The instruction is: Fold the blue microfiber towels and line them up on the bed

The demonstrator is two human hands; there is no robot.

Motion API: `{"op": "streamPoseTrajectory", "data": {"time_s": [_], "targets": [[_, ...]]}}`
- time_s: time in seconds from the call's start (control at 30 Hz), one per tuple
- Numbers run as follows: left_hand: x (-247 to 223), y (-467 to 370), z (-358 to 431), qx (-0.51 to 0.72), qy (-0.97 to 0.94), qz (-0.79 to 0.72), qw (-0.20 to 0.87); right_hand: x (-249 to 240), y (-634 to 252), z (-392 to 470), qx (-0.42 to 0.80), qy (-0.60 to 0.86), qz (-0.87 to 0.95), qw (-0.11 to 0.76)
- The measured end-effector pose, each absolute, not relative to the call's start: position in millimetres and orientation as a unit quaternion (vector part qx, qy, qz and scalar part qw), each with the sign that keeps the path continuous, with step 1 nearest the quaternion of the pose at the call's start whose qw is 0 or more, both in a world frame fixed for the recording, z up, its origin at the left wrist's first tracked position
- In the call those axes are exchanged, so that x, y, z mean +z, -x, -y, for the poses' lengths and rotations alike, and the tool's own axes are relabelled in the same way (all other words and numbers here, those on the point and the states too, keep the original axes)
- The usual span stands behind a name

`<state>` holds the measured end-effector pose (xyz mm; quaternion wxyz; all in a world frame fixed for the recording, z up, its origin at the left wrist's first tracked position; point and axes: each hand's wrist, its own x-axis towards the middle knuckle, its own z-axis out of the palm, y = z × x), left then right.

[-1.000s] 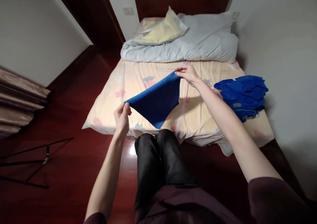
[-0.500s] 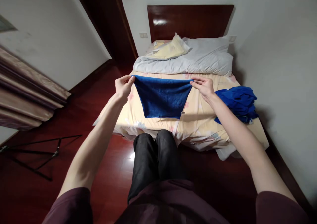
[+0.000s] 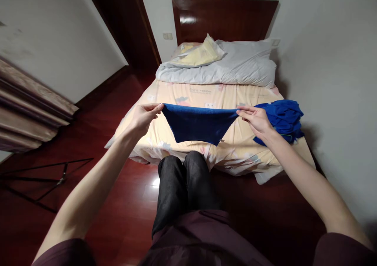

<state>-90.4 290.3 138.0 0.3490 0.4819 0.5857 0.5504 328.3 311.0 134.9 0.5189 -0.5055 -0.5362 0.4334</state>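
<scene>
Both grips are closed on the blue cloth at the centre of the frame: the left grip (image 3: pixel 143 119) pinches one upper corner of the blue cloth (image 3: pixel 200 124) and the right grip (image 3: pixel 257 119) the other. The two-corner hold appears chosen to keep the top edge taut and let the panel hang open; it narrows toward the bottom, where a small pale tag (image 3: pixel 222 141) shows at one corner. The cloth hangs in front of the bed (image 3: pixel 141 146) in this view (whether its lower edge touches the bedding cannot be told). A blue pile (image 3: pixel 284 117) lies on the bed at the right of the frame, presumably kept to that side to leave working room. Compared with half a second ago, the grips stand wider apart and lower in the frame, the top edge is stretched longer, and printed lettering on the bed now shows above it. One second ago the cloth slanted, right corner high; it now hangs nearly level. The pile remains at the right.
</scene>
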Motion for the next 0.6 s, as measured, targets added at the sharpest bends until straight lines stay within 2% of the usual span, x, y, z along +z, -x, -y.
{"op": "streamPoseTrajectory", "data": {"time_s": [0.2,0.37,0.47,0.6], "targets": [[132.8,101.1,-285.7,0.536,-0.464,-0.601,0.368,127.1,-325.1,-316.2,0.466,0.512,0.531,0.488],[114.6,110.6,-318.3,0.521,-0.456,-0.605,0.392,109.4,-307.1,-354.7,0.494,0.512,0.522,0.471],[102.6,109.8,-354.2,0.509,-0.446,-0.626,0.389,96.8,-292.9,-390.4,0.47,0.528,0.519,0.481],[91.4,104.8,-413.7,0.533,-0.448,-0.639,0.326,86.8,-272.1,-442.7,0.403,0.562,0.513,0.508]]}}
